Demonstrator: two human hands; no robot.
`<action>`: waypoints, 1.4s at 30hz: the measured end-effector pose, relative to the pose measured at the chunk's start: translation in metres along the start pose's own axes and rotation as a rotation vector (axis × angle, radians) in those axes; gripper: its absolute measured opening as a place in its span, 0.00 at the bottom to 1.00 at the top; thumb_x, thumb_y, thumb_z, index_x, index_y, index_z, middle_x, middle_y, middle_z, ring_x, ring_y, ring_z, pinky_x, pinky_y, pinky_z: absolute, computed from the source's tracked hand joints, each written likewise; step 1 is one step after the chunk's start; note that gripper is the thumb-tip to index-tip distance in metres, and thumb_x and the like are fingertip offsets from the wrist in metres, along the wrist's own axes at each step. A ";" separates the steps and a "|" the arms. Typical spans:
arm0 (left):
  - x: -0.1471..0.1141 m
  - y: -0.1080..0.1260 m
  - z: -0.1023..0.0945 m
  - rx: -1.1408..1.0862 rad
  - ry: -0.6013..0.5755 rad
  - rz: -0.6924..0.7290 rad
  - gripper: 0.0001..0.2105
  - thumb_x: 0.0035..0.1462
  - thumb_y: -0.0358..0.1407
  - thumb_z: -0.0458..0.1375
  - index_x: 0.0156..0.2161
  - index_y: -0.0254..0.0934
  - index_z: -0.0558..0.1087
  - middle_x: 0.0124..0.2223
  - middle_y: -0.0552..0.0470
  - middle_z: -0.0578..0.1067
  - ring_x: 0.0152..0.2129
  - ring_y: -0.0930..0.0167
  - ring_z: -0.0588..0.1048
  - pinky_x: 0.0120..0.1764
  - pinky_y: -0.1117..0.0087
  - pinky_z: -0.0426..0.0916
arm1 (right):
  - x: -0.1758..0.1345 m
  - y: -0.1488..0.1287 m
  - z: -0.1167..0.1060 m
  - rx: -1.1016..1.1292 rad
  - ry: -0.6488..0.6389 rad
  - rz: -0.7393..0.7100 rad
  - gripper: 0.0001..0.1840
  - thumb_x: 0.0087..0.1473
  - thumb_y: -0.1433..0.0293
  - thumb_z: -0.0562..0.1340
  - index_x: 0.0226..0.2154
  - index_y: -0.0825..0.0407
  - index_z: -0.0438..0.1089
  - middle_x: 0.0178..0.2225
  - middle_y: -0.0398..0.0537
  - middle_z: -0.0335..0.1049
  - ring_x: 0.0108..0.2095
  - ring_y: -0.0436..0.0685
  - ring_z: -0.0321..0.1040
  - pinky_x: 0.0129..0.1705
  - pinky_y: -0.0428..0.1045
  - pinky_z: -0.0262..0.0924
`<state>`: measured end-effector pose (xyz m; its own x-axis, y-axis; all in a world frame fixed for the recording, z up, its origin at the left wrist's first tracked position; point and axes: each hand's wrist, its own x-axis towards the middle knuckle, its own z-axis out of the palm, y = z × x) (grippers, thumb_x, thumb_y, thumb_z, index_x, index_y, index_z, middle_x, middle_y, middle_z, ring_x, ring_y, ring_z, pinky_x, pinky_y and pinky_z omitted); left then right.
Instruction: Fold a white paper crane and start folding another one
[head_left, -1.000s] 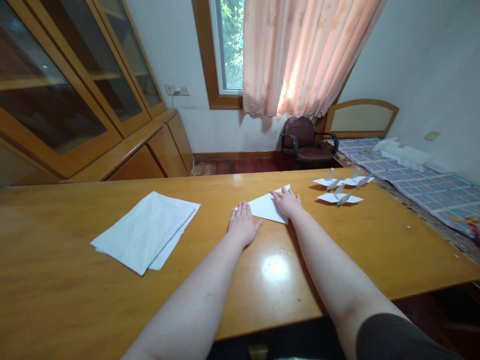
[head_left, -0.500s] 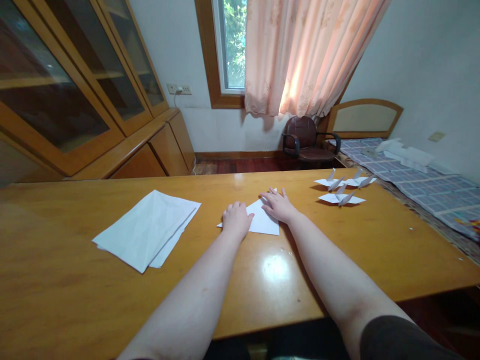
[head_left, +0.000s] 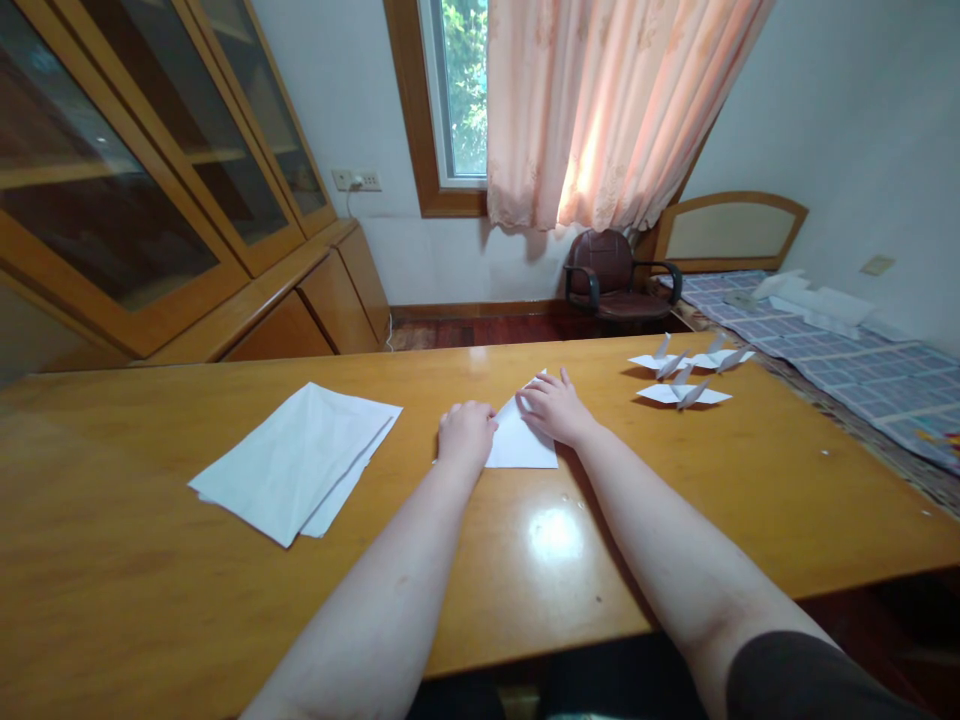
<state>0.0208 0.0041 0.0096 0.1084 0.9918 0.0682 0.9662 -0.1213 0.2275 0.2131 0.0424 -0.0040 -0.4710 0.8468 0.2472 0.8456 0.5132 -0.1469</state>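
A folded white sheet of paper point(head_left: 521, 447) lies on the table between my hands, its peak pointing away from me and a straight edge towards me. My left hand point(head_left: 466, 437) covers its left corner, fingers curled down and close together on the paper. Across the right slope of the sheet rests my right hand point(head_left: 555, 407), its fingers stretched out and slightly spread near the peak. The paper under both palms is hidden.
A stack of creased white paper point(head_left: 296, 460) lies on the wooden table point(head_left: 135, 430) to the left. Several folded paper cranes point(head_left: 684, 394) stand at the back right. Beyond the table are a brown armchair point(head_left: 604, 275), a bed point(head_left: 847, 345) and a glass-door cabinet point(head_left: 247, 250).
My left hand has shifted slightly left, and its thumb has drawn in against the fingers. The right hand has barely moved and still lies on the paper.
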 end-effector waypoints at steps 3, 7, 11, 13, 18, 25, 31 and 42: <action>-0.007 0.005 -0.008 0.009 0.086 0.053 0.12 0.59 0.39 0.49 0.40 0.45 0.75 0.42 0.50 0.74 0.41 0.66 0.70 0.44 0.65 0.61 | -0.001 -0.003 -0.006 -0.043 0.143 0.003 0.19 0.55 0.63 0.57 0.50 0.46 0.68 0.55 0.48 0.63 0.59 0.61 0.48 0.62 0.62 0.24; -0.018 0.008 -0.020 -0.016 0.260 0.051 0.16 0.62 0.39 0.44 0.44 0.46 0.74 0.45 0.50 0.74 0.42 0.65 0.69 0.45 0.63 0.60 | -0.009 -0.008 -0.015 -0.033 0.143 0.091 0.19 0.61 0.65 0.49 0.46 0.42 0.72 0.49 0.45 0.69 0.51 0.59 0.57 0.59 0.57 0.36; -0.023 0.010 -0.027 -0.002 0.330 0.061 0.19 0.63 0.39 0.41 0.51 0.49 0.71 0.54 0.51 0.69 0.53 0.62 0.62 0.53 0.60 0.53 | -0.017 -0.013 -0.020 -0.052 0.172 0.216 0.20 0.62 0.64 0.47 0.52 0.37 0.66 0.56 0.41 0.63 0.50 0.61 0.57 0.55 0.57 0.40; -0.020 0.012 -0.022 0.033 0.291 0.090 0.19 0.63 0.38 0.42 0.54 0.48 0.68 0.59 0.52 0.65 0.59 0.62 0.55 0.57 0.58 0.49 | -0.015 -0.011 -0.019 -0.061 0.170 0.210 0.21 0.61 0.64 0.48 0.54 0.36 0.65 0.58 0.39 0.59 0.51 0.62 0.55 0.55 0.57 0.40; -0.005 0.008 0.015 0.090 -0.066 0.161 0.24 0.60 0.39 0.46 0.62 0.41 0.57 0.65 0.47 0.55 0.61 0.61 0.51 0.59 0.54 0.46 | -0.003 0.004 -0.006 -0.047 0.010 0.222 0.17 0.59 0.67 0.52 0.41 0.42 0.75 0.52 0.42 0.67 0.49 0.62 0.57 0.50 0.56 0.47; -0.001 -0.003 0.035 0.057 -0.158 0.190 0.26 0.60 0.49 0.43 0.63 0.51 0.50 0.67 0.48 0.47 0.63 0.57 0.44 0.59 0.47 0.41 | 0.000 0.001 0.002 0.017 -0.019 0.280 0.14 0.53 0.61 0.58 0.38 0.47 0.74 0.43 0.49 0.71 0.45 0.60 0.61 0.47 0.53 0.51; 0.001 -0.002 0.036 0.067 -0.109 0.230 0.22 0.63 0.35 0.40 0.61 0.48 0.56 0.66 0.48 0.52 0.62 0.61 0.49 0.60 0.54 0.47 | 0.003 -0.014 0.006 0.110 -0.057 0.175 0.10 0.51 0.63 0.59 0.30 0.52 0.72 0.32 0.48 0.72 0.35 0.55 0.65 0.40 0.48 0.54; 0.001 0.000 0.031 0.015 -0.195 0.197 0.23 0.62 0.42 0.44 0.62 0.50 0.54 0.67 0.48 0.47 0.63 0.60 0.45 0.60 0.54 0.44 | 0.003 -0.013 0.009 0.212 -0.074 0.135 0.09 0.49 0.67 0.58 0.25 0.53 0.71 0.27 0.46 0.72 0.29 0.51 0.64 0.32 0.46 0.52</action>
<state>0.0277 0.0061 -0.0203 0.3358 0.9387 -0.0786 0.9253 -0.3130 0.2142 0.1984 0.0391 -0.0098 -0.3811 0.9136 0.1418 0.8342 0.4059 -0.3733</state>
